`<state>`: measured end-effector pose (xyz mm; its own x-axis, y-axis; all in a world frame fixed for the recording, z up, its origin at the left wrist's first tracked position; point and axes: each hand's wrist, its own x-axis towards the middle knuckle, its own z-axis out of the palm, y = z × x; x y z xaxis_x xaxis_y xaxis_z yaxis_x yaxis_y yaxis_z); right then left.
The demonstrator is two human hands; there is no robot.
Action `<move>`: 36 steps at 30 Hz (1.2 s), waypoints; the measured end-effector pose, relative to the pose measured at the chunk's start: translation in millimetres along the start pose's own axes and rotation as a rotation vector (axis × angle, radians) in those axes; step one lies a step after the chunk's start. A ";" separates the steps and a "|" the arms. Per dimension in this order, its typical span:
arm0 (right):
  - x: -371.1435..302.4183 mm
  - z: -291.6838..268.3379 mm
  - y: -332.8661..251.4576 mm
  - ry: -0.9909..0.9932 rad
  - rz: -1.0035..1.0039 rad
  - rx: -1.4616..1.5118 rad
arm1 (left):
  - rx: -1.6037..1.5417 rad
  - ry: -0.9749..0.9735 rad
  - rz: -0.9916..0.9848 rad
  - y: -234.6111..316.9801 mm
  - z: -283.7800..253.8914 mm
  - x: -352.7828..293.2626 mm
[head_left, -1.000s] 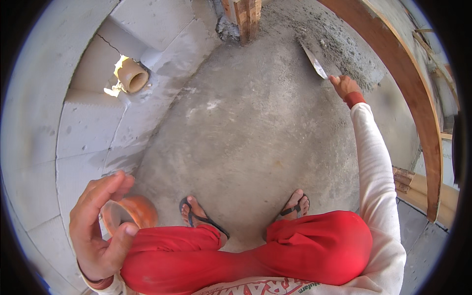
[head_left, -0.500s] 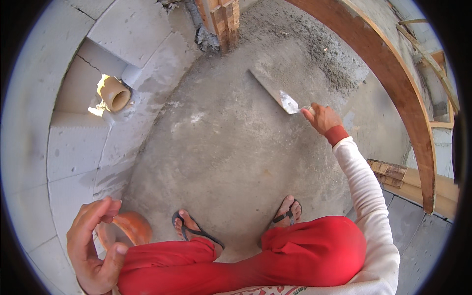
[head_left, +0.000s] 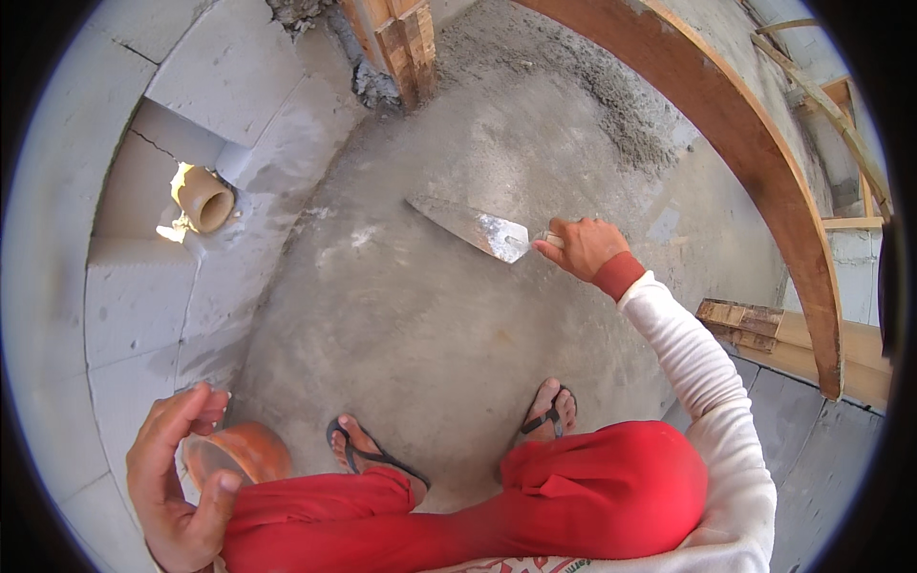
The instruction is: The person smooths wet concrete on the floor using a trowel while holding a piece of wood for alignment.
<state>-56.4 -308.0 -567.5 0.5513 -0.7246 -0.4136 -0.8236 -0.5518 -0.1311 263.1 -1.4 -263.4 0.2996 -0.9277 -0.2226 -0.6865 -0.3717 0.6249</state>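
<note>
My right hand (head_left: 585,248) grips the handle of a pointed trowel (head_left: 478,227), its arm stretched out over the floor. The trowel's metal blade points to the far left and lies low over the grey, freshly smoothed mortar (head_left: 401,286); whether it touches cannot be told. Wet-looking smears and a few whitish patches mark this surface. At the lower left my left hand (head_left: 177,477) is raised with fingers curved and thumb apart, holding nothing. Just beyond it an orange bucket (head_left: 253,451) stands by the wall, partly hidden by the hand and my red-trousered leg.
A wall of pale blocks (head_left: 134,306) runs along the left, with a tan pipe (head_left: 204,201) sticking out of a recess. Rougher mortar (head_left: 640,124) lies at the far right. A long wooden board (head_left: 755,143) bounds the right side; a wooden post (head_left: 406,53) stands far off.
My right hand has drawn the trowel nearer and to the left, and its blade has turned to lie more sideways. My left hand stays nearly where it was. The view has shifted slightly.
</note>
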 end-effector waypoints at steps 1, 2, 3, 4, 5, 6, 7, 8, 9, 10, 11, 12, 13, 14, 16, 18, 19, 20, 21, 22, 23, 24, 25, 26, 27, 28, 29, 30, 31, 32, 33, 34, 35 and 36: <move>7.8 0.3 10.1 0.021 0.016 -0.011 | 0.007 -0.009 0.003 -0.9 -0.1 0.6; 19.9 -0.5 24.4 0.045 0.026 -0.022 | 0.010 -0.013 0.022 -0.8 -0.4 1.6; 34.6 -2.5 57.1 0.100 0.148 -0.009 | 0.006 -0.016 0.045 -1.0 -0.6 3.2; 47.4 -4.6 104.9 0.154 0.273 -0.001 | -0.004 -0.021 0.070 -0.9 0.7 4.1; 56.3 -9.5 167.1 0.174 0.413 0.129 | -0.020 -0.021 0.078 -2.0 1.0 4.7; 66.0 -15.9 204.0 0.200 0.537 0.269 | -0.025 -0.011 0.080 -2.6 -0.3 4.6; 63.6 -37.6 175.7 0.105 0.717 0.443 | -0.003 0.005 0.049 0.0 -2.7 0.4; 55.1 -47.9 165.2 0.108 0.684 0.429 | 0.003 0.004 0.043 1.1 -3.0 -1.1; 46.5 -50.5 156.7 0.111 0.659 0.411 | 0.004 -0.003 0.042 -0.6 -3.9 -1.0; 39.7 -28.9 147.1 0.182 0.455 0.316 | 0.007 -0.010 0.039 -1.3 -3.6 0.3; 26.0 -9.7 135.5 0.256 0.254 0.212 | -0.004 -0.002 0.029 -2.6 -2.8 3.2; 7.9 4.4 95.3 0.210 0.161 0.225 | 0.000 0.009 0.004 -2.9 -2.6 4.2; -12.8 22.5 57.0 0.178 0.113 0.221 | 0.008 0.017 -0.023 -2.7 -2.0 4.7; -35.1 29.6 20.7 0.074 0.043 0.162 | 0.017 0.003 -0.014 -3.0 -1.5 6.2; -51.1 35.9 4.3 -0.027 -0.025 0.078 | 0.032 -0.031 0.011 -2.9 0.3 10.4; -55.3 49.3 19.9 -0.026 -0.032 0.030 | 0.034 -0.049 0.019 -2.8 2.4 11.1; -48.6 48.5 41.9 0.041 0.069 0.033 | 0.032 -0.054 0.025 -2.6 3.2 11.7; -35.1 42.9 73.1 0.108 0.166 0.036 | 0.035 -0.067 0.008 -1.7 3.6 11.3; -21.9 32.2 105.7 0.153 0.276 0.027 | 0.038 -0.081 -0.009 -1.0 2.9 10.3; -11.8 29.6 170.5 0.240 0.323 0.038 | 0.023 -0.090 0.000 -1.9 3.3 12.2; -1.2 17.8 220.7 0.282 0.404 0.046 | 0.051 -0.141 0.052 -3.1 2.6 11.5; 8.8 1.7 215.7 0.245 0.483 0.161 | 0.104 -0.190 0.069 -2.9 -0.5 6.0; 17.2 -22.5 202.0 0.203 0.553 0.278 | 0.158 -0.235 0.080 -3.0 -5.6 -0.9; 21.9 -33.2 180.6 0.217 0.469 0.272 | 0.194 -0.305 0.089 -1.3 -9.1 -5.3; 4.7 -36.7 167.0 0.215 0.427 0.229 | 0.184 -0.407 0.123 -12.7 0.7 6.8; -7.0 -28.2 143.4 0.211 0.359 0.222 | 0.205 -0.501 0.133 -11.9 2.4 9.9; -14.9 -13.3 114.7 0.189 0.273 0.272 | 0.214 -0.536 0.115 -8.0 1.8 9.8; -25.3 -5.9 68.6 0.168 0.142 0.307 | 0.219 -0.571 0.097 -5.8 2.0 9.8; -28.2 8.2 11.4 0.146 -0.005 0.349 | 0.251 -0.596 0.046 11.2 -9.0 -0.6; -42.2 24.0 -28.8 0.109 -0.071 0.272 | 0.235 -0.582 0.077 2.2 -0.6 5.4; -54.2 31.4 -68.0 0.023 -0.153 0.234 | 0.219 -0.569 0.113 -2.8 7.6 11.1; -59.5 41.1 -102.8 -0.064 -0.274 0.232 | 0.217 -0.549 0.146 -0.1 7.9 12.2; -65.1 48.2 -137.1 -0.120 -0.370 0.203 | 0.216 -0.535 0.163 6.1 3.8 9.8; -68.0 54.4 -157.4 -0.181 -0.457 0.165 | 0.207 -0.525 0.185 6.9 3.3 9.2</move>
<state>28.6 -149.5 -567.8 0.8399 -0.3333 -0.4284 -0.5221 -0.7119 -0.4696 258.9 -12.7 -263.5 -0.1692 -0.8512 -0.4968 -0.8266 -0.1520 0.5419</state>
